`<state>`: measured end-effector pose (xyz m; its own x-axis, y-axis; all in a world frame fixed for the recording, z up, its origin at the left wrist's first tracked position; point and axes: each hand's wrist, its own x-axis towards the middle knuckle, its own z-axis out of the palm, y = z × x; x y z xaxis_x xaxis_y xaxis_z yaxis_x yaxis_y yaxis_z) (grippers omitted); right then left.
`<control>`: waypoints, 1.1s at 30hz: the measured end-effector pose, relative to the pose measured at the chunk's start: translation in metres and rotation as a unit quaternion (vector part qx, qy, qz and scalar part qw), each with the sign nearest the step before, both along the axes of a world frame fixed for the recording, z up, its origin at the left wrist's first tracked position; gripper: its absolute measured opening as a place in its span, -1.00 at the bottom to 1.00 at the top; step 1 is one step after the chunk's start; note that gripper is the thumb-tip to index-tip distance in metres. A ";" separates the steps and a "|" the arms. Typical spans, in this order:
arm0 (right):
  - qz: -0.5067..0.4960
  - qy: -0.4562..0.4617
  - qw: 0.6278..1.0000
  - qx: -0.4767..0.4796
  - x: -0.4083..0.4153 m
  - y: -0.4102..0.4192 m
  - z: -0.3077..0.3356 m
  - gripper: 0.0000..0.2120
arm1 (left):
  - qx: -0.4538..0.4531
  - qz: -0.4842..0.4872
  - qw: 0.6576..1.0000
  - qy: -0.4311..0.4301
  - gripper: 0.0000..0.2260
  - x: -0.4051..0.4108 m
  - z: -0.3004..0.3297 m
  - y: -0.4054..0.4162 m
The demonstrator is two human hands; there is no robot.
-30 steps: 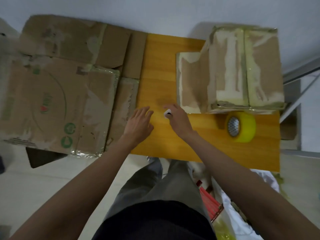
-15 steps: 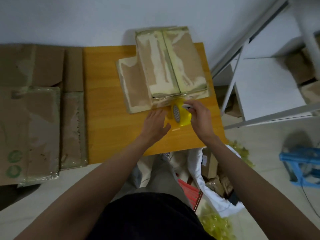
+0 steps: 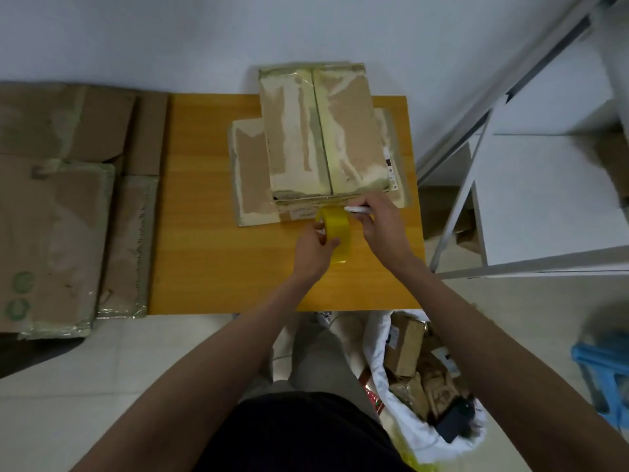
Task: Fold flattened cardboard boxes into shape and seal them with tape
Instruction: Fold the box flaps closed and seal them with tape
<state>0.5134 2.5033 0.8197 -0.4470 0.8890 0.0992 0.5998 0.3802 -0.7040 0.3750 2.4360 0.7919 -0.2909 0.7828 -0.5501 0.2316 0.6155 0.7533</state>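
Observation:
A folded cardboard box [image 3: 320, 131] with worn tape marks stands on the orange table [image 3: 211, 233], its side flaps spread flat. A yellow tape roll [image 3: 337, 235] stands on edge just in front of the box. My left hand [image 3: 315, 248] grips the roll from the left. My right hand [image 3: 383, 221] is right of the roll and holds a small white cutter [image 3: 357, 209], its tip pointing left toward the box's front edge.
Flattened cardboard boxes [image 3: 64, 206] are stacked left of the table. A white metal shelf [image 3: 510, 185] stands to the right. A white bag of cardboard scraps [image 3: 418, 379] lies on the floor by my legs, and a blue stool [image 3: 602, 366] sits at far right.
Both hands moved right from the table's middle to the tape roll. My left hand took hold of the roll and stood it on edge; the view swung right.

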 end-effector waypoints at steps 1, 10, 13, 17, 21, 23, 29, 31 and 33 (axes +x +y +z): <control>0.015 0.000 1.000 0.003 -0.002 0.003 -0.001 -0.92 | -0.004 0.005 1.000 -0.003 -0.60 -0.001 0.002 0.000; 0.065 -0.013 0.998 -0.006 -0.020 0.017 -0.009 -0.88 | -0.022 0.068 0.995 -0.066 -0.63 0.007 0.009 -0.007; 0.063 -0.025 0.998 0.003 -0.020 0.018 -0.009 -0.88 | -0.024 0.073 0.995 -0.066 -0.64 0.008 0.011 -0.006; 0.066 -0.054 0.996 0.027 -0.024 0.021 -0.008 -0.87 | -0.024 0.076 0.995 -0.064 -0.64 0.007 0.012 -0.006; 0.070 -0.087 0.993 0.048 -0.027 0.023 -0.008 -0.84 | -0.031 0.072 0.995 -0.063 -0.63 0.006 0.015 -0.006; 0.070 -0.102 0.991 0.058 -0.028 0.024 -0.008 -0.82 | -0.032 0.076 0.994 -0.069 -0.63 0.006 0.015 -0.006; 0.075 -0.147 0.983 0.083 -0.025 0.026 -0.012 -0.77 | -0.034 0.079 0.993 -0.082 -0.63 0.006 0.017 -0.005; 0.067 -0.164 0.980 0.085 -0.017 0.028 -0.014 -0.77 | -0.039 0.078 0.992 -0.088 -0.63 0.006 0.018 -0.004; 0.035 -0.179 0.980 0.080 -0.001 0.031 -0.019 -0.78 | -0.040 0.079 0.992 -0.092 -0.65 0.004 0.017 -0.002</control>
